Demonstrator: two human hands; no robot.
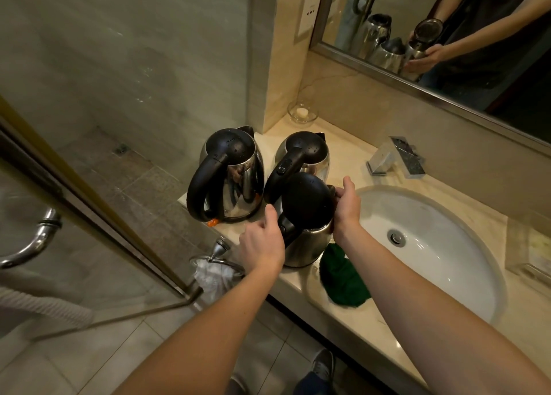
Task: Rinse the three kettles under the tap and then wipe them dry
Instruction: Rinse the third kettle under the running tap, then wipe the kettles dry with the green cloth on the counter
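Three steel kettles with black lids and handles stand on the beige counter, left of the sink. The left kettle and the back kettle stand free, with water drops on their lids. The near kettle has its black lid raised. My left hand is closed on its handle. My right hand holds the lid's right edge. A crumpled green cloth lies on the counter just in front of this kettle.
The white oval sink sits to the right, with a chrome tap behind it. A glass dish stands in the back corner. A glass shower door is on the left, a mirror above, and a towel ring below the counter's edge.
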